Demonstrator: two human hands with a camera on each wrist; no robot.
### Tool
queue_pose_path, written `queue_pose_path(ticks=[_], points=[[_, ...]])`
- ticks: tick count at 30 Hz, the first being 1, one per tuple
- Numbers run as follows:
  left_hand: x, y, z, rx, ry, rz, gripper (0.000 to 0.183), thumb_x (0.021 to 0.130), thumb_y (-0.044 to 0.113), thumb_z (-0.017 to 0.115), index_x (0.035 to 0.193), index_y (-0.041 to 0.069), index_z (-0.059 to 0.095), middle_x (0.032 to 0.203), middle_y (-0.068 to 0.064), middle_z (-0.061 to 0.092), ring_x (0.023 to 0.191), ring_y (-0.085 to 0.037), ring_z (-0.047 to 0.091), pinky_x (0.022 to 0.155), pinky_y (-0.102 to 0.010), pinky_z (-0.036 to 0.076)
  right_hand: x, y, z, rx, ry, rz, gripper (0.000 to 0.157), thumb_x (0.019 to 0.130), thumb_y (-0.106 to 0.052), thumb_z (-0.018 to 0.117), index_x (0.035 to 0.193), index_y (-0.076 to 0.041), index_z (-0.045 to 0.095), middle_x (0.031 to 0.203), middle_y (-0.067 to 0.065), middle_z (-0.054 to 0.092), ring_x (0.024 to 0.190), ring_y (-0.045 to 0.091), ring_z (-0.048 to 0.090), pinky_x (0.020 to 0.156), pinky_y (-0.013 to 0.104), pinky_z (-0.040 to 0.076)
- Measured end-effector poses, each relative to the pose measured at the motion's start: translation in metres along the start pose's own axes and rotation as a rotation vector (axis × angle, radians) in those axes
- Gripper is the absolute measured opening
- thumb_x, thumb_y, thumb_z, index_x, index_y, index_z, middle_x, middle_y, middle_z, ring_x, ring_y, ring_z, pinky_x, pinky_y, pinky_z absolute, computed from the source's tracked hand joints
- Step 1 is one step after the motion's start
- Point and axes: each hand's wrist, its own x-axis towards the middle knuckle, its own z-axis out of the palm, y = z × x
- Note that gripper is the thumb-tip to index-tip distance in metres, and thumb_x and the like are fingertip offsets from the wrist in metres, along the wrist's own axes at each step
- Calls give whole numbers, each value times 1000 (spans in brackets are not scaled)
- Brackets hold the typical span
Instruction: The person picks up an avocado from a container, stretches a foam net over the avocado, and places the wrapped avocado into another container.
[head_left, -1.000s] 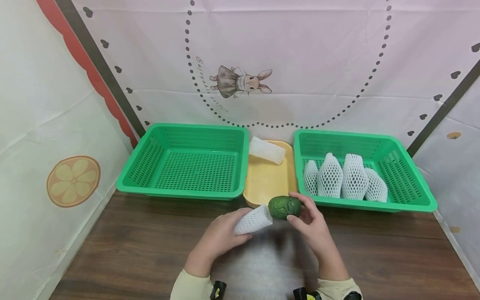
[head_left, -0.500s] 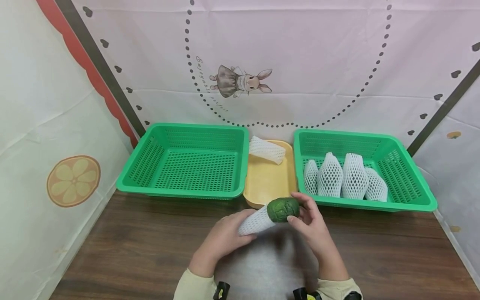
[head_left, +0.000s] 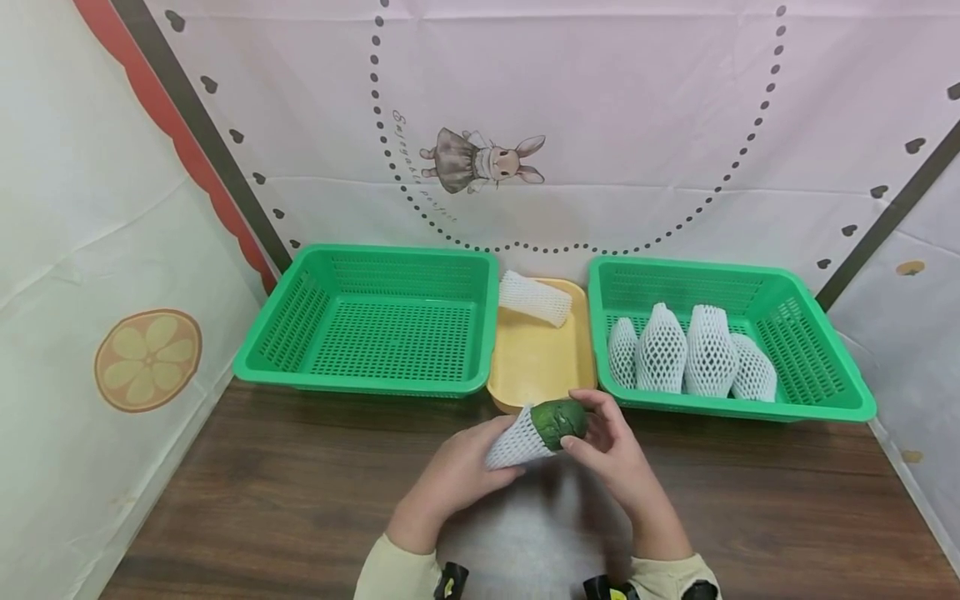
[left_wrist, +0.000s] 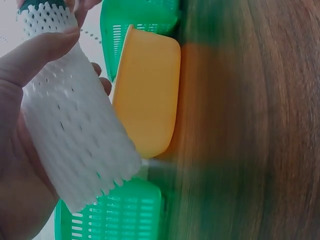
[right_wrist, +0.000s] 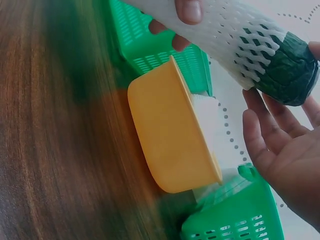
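A white foam net sleeve (head_left: 516, 443) lies in my left hand (head_left: 463, 468), thumb on one side and fingers round the other. Its mouth is stretched over one end of a dark green, wrinkled, rounded fruit (head_left: 558, 423). My right hand (head_left: 617, 457) holds the bare end of the fruit between thumb and fingers. In the right wrist view the net's open mesh covers part of the fruit (right_wrist: 292, 70). The left wrist view shows the sleeve's other end (left_wrist: 85, 145) hanging loose and flat.
Behind the hands stands a shallow yellow tray (head_left: 525, 367) with another foam net sleeve (head_left: 534, 298) in it. To its left is a green basket (head_left: 390, 388). The right green basket (head_left: 813, 354) holds several net-wrapped pieces (head_left: 708, 354). All rest on a brown wooden table (head_left: 300, 483).
My left hand has moved right, bringing the sleeve's mouth from beside the fruit to over its left end. The right hand and fruit have shifted slightly left.
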Motion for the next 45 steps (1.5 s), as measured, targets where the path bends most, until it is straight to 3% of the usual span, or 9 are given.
queue_pose_path(ticks=[9, 23, 32, 34, 37, 41, 45], points=[[3, 6, 1, -10, 6, -26, 57, 76, 27, 76, 127, 15, 52, 108, 2, 62, 93, -12, 58, 81, -36, 48, 0, -1, 0, -76, -13, -10, 47, 81, 7, 62, 121, 3, 39, 121, 15, 46, 108, 17, 50, 85, 27, 43], [5, 12, 5, 2, 40, -41, 67, 71, 29, 79, 128, 15, 48, 106, -2, 62, 91, -16, 59, 78, -36, 49, 0, 0, 5, -110, -33, -5, 43, 81, 2, 66, 120, -1, 49, 120, 14, 51, 104, 18, 51, 84, 31, 43], [13, 18, 6, -16, 119, -47, 75, 66, 25, 83, 130, 9, 47, 113, -6, 60, 95, -19, 59, 81, -38, 48, 2, 4, 11, -133, -18, -40, 45, 79, 1, 70, 120, -6, 54, 121, 10, 53, 104, 16, 52, 84, 33, 44], [14, 19, 6, 21, 147, -31, 75, 65, 23, 83, 130, 9, 47, 115, -6, 59, 97, -20, 58, 83, -40, 47, 3, 7, 12, -157, -3, -60, 47, 79, 1, 70, 122, -7, 54, 123, 8, 53, 105, 15, 51, 84, 35, 44], [17, 18, 5, 79, 194, -14, 75, 64, 23, 83, 129, 9, 48, 116, -7, 59, 99, -20, 57, 85, -41, 45, 4, 9, 14, -178, 57, -164, 46, 78, 6, 68, 122, -3, 55, 124, 12, 50, 110, 16, 47, 84, 33, 42], [20, 18, 5, 165, 228, 18, 75, 63, 25, 84, 128, 10, 49, 116, -6, 59, 103, -21, 56, 85, -41, 42, 3, 1, 18, -180, 186, -317, 31, 77, 16, 62, 107, 9, 60, 114, 23, 51, 107, 19, 46, 81, 27, 39], [22, 19, 5, 230, 234, 63, 75, 62, 26, 85, 127, 9, 50, 115, -6, 60, 102, -21, 57, 83, -40, 41, 1, -12, 21, -178, 233, -281, 17, 78, 16, 62, 94, 12, 64, 100, 25, 54, 98, 17, 51, 81, 22, 43]])
